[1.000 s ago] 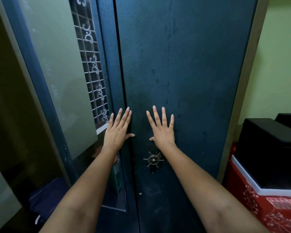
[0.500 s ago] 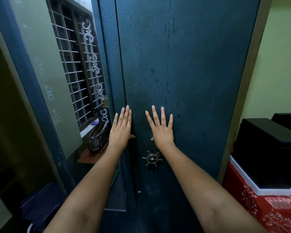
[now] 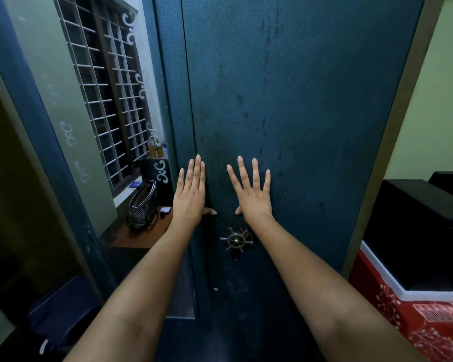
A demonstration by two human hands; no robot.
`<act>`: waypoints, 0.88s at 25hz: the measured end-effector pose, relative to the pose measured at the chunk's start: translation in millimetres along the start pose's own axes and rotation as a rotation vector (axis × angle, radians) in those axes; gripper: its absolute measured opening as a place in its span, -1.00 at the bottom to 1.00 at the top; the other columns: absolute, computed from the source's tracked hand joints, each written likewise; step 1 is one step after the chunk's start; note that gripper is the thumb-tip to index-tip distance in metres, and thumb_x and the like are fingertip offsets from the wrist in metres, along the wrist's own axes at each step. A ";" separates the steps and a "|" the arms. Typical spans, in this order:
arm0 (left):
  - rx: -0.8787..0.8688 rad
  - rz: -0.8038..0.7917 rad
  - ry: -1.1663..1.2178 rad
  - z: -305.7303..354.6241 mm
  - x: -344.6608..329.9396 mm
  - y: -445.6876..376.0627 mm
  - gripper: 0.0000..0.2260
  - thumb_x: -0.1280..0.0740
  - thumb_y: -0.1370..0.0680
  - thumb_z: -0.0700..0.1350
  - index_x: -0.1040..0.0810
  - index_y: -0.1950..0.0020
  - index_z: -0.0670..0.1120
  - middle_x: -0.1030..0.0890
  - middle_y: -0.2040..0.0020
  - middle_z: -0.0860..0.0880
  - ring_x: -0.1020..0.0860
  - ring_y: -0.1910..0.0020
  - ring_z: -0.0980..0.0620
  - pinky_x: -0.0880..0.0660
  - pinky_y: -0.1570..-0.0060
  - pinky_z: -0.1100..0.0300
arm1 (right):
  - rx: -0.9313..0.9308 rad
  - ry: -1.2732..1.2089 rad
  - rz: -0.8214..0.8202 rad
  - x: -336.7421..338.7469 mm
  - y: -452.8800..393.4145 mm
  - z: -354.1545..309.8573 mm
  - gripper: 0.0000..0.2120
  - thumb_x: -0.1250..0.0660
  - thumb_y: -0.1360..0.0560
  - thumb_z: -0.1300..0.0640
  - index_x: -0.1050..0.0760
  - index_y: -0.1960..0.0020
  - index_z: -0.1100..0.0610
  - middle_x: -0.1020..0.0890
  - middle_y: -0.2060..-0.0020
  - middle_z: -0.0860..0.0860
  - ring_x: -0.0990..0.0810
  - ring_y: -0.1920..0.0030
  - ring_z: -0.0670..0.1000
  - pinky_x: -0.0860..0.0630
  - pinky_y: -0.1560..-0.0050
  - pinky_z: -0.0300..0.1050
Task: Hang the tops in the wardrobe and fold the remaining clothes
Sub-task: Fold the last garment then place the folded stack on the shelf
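A dark teal steel wardrobe fills the view; its right door (image 3: pixel 311 105) is closed. Its left door (image 3: pixel 175 100) carries a mirror (image 3: pixel 102 105) that reflects a barred window. My left hand (image 3: pixel 190 190) presses flat, fingers straight, on the left door's inner edge by the seam. Beside it, my right hand (image 3: pixel 251 190) lies flat with spread fingers on the right door. A wheel-shaped metal handle (image 3: pixel 236 240) sits just below my right hand. No tops or hangers are in sight.
The mirror reflects a striped bag (image 3: pixel 141 205) on a wooden ledge and a dark blue fabric item (image 3: pixel 63 309) low down. Right of the wardrobe, black boxes (image 3: pixel 416 226) sit on a red patterned box (image 3: pixel 416 325) against a green wall.
The mirrored left door has swung further toward closed under my left hand, so its reflection now shows more of the window and a bag. My right hand stays flat on the right door.
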State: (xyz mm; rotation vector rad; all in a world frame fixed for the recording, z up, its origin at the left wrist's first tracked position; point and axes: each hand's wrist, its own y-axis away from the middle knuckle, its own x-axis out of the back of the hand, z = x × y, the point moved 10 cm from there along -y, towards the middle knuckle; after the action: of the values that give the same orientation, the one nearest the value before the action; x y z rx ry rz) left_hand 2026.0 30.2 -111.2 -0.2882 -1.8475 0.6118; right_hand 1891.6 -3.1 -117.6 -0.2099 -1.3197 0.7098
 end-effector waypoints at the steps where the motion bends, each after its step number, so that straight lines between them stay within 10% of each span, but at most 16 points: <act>1: 0.007 -0.011 0.014 1.7 -1.3 0.6 0.30 -0.35 -0.25 0.44 0.48 -0.44 -0.27 0.49 -0.44 -0.22 0.44 -0.44 -0.14 0.38 -0.45 -0.05 | 0.008 0.002 0.016 -1.1 1.9 -1.2 0.30 -0.50 -0.27 -0.21 0.52 -0.47 0.02 0.46 -0.45 0.10 0.36 -0.48 0.26 0.25 -0.40 0.32; 4: 0.059 -0.044 0.009 3.5 -4.1 2.2 0.38 -0.40 -0.16 0.45 0.49 -0.43 -0.27 0.49 -0.44 -0.23 0.44 -0.44 -0.18 0.31 -0.46 -0.09 | 0.015 -0.065 0.161 -9.8 26.7 -5.5 0.09 -0.55 -0.25 -0.13 0.07 -0.53 0.03 -0.01 -0.48 0.10 -0.10 -0.47 0.20 -0.17 -0.41 0.17; 8: 0.075 -0.096 -0.020 5.9 -12.5 5.3 0.42 -0.40 -0.11 0.48 0.51 -0.43 -0.24 0.50 -0.43 -0.26 0.44 -0.43 -0.22 0.34 -0.42 -0.15 | 0.074 -0.208 0.221 -51.8 77.5 -21.4 -0.40 -0.45 -0.34 -0.22 -0.37 -0.22 0.07 -0.36 -0.09 0.05 -0.43 0.07 0.08 -0.45 0.14 -0.01; 13: 0.077 -0.153 -0.014 11.6 -26.2 7.8 0.43 -0.43 -0.12 0.45 0.55 -0.40 -0.23 0.52 -0.40 -0.29 0.43 -0.43 -0.25 0.33 -0.42 -0.16 | -0.021 -0.317 -0.219 -108.0 89.3 -45.2 -0.40 -0.17 -0.52 -0.29 -0.24 -0.36 0.11 -0.34 -0.19 0.08 -0.41 -0.10 0.10 -0.44 0.04 -0.01; 22: 0.080 -0.167 0.026 11.9 -35.9 7.0 0.45 -0.47 -0.09 0.42 0.56 -0.40 -0.20 0.55 -0.38 -0.30 0.43 -0.42 -0.28 0.34 -0.40 -0.19 | -0.095 -0.262 -0.203 -109.4 82.6 -57.0 -0.59 -0.47 -0.32 -0.07 -0.47 -0.08 0.07 -0.47 0.06 0.04 -0.51 0.15 0.06 -0.44 0.27 -0.02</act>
State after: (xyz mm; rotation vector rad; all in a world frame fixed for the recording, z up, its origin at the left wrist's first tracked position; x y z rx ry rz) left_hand 2027.0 15.6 -146.8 -0.0878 -1.7961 0.5615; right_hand 1907.3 11.2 -264.5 -0.0584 -1.6017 0.5141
